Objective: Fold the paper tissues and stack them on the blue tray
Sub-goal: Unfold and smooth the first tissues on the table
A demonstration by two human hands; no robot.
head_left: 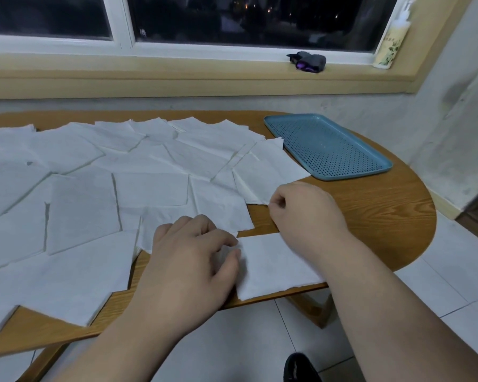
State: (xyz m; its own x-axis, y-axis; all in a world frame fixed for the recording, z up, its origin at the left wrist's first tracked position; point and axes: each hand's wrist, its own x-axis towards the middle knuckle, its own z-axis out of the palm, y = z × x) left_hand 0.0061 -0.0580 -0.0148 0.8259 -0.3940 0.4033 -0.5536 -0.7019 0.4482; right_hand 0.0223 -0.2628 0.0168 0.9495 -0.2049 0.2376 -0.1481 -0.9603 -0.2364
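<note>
A folded white tissue (273,267) lies at the table's near edge. My left hand (193,260) rests on its left end, thumb and forefinger pinching that edge. My right hand (307,213) is farther back with its fingers curled, and its fingertips pinch the near corner of a flat tissue (268,172); my right forearm crosses the folded tissue's right end. Several unfolded tissues (100,172) overlap across the left and middle of the table. The blue perforated tray (326,144) stands at the back right with nothing on it.
The wooden table (375,216) has a rounded right end and bare wood between my right hand and the tray. Behind it runs a window sill with a dark bundle (308,62) and a pump bottle (392,42). A dark shoe (301,368) shows on the tiled floor.
</note>
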